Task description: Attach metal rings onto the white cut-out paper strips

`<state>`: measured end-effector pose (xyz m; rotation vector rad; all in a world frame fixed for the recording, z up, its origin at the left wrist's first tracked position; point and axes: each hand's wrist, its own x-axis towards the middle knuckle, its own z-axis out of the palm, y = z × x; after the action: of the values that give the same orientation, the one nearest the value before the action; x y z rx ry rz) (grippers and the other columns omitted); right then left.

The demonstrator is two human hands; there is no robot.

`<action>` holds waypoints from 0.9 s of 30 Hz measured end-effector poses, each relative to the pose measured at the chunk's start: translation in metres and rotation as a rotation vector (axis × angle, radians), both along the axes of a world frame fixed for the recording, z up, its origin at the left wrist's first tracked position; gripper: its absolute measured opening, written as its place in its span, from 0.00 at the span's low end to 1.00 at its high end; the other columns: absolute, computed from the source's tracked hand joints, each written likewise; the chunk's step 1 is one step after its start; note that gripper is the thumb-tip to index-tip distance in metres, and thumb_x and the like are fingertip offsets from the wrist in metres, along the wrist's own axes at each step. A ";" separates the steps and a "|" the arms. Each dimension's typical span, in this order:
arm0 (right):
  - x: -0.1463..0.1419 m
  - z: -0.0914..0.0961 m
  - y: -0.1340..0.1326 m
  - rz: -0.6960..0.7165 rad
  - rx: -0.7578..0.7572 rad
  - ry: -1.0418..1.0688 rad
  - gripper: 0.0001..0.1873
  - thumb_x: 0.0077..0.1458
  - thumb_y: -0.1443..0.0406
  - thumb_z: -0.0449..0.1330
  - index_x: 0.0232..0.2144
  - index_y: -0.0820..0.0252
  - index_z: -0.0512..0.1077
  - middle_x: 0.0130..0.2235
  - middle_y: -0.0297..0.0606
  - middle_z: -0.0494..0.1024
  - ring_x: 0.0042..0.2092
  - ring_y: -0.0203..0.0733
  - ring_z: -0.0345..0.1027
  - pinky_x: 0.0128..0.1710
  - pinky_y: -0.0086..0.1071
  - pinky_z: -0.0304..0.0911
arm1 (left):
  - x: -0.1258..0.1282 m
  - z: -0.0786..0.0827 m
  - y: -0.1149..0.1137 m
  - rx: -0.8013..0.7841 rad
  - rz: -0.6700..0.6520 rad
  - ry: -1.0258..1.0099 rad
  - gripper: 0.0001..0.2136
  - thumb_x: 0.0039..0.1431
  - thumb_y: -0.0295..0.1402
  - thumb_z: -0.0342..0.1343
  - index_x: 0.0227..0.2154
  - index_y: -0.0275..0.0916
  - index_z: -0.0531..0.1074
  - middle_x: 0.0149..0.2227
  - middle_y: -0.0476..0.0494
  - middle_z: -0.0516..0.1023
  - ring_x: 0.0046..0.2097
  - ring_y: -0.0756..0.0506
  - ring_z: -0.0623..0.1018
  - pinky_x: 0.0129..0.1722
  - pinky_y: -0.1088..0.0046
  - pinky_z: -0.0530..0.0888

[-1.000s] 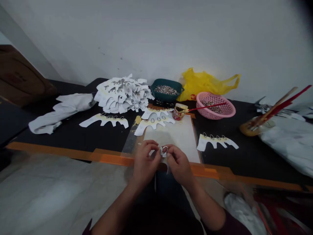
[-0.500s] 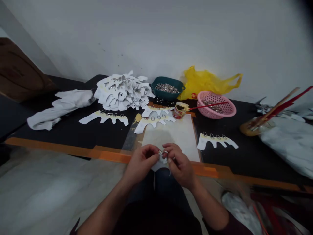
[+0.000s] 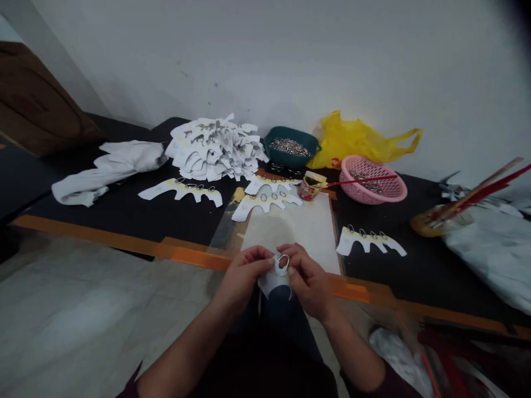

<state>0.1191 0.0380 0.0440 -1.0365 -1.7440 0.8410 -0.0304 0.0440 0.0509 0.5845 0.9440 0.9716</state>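
My left hand (image 3: 243, 279) is closed, its thumb and fingers pinching a small white cut-out piece (image 3: 270, 283) at the table's front edge. Facing it, my right hand (image 3: 310, 284) is also closed, gripping the same piece near an oval metal ring (image 3: 284, 258) that stands up between my fingertips. The lower part of the piece, with a curved cut-out, hangs over my lap. Beyond my hands, similar white pieces with rings along a yellowish edge lie on the table: one piece (image 3: 265, 204) on a white board (image 3: 298, 226), another piece (image 3: 369, 242) to the right.
A heap of white pieces (image 3: 215, 157) lies at the back. Near it stand a green basket (image 3: 271, 156) of metal rings, a pink basket (image 3: 352, 193), a glue tin (image 3: 307, 192) with a red-handled brush, and a yellow bag (image 3: 357, 138). A jar of brushes (image 3: 423, 224) is at right.
The metal ring between my fingers now shows more openly and upright. More of the white piece hangs below my hands. My view has shifted slightly.
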 end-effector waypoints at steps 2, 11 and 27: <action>-0.002 -0.003 0.001 -0.005 -0.025 0.075 0.06 0.52 0.70 0.50 0.25 0.56 0.64 0.32 0.37 0.71 0.45 0.43 0.66 0.48 0.43 0.60 | 0.003 -0.001 0.000 -0.004 0.041 0.017 0.07 0.40 0.31 0.60 0.22 0.35 0.68 0.20 0.51 0.70 0.23 0.53 0.66 0.24 0.78 0.60; -0.001 -0.007 0.000 -0.038 -0.080 0.055 0.07 0.52 0.70 0.51 0.25 0.56 0.65 0.32 0.35 0.73 0.48 0.43 0.68 0.59 0.51 0.43 | 0.003 0.005 -0.006 0.175 0.043 0.264 0.08 0.45 0.34 0.59 0.25 0.35 0.69 0.24 0.50 0.72 0.26 0.53 0.68 0.26 0.78 0.63; 0.001 -0.007 0.000 0.020 0.009 -0.031 0.08 0.48 0.74 0.50 0.24 0.56 0.62 0.31 0.31 0.73 0.50 0.41 0.66 0.58 0.47 0.42 | -0.007 0.005 -0.007 0.274 0.006 0.219 0.06 0.48 0.32 0.58 0.25 0.35 0.68 0.29 0.48 0.73 0.32 0.51 0.71 0.33 0.76 0.66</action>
<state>0.1200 0.0379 0.0371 -1.0330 -1.7846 0.8332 -0.0370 0.0373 0.0557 0.9342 1.0124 1.0654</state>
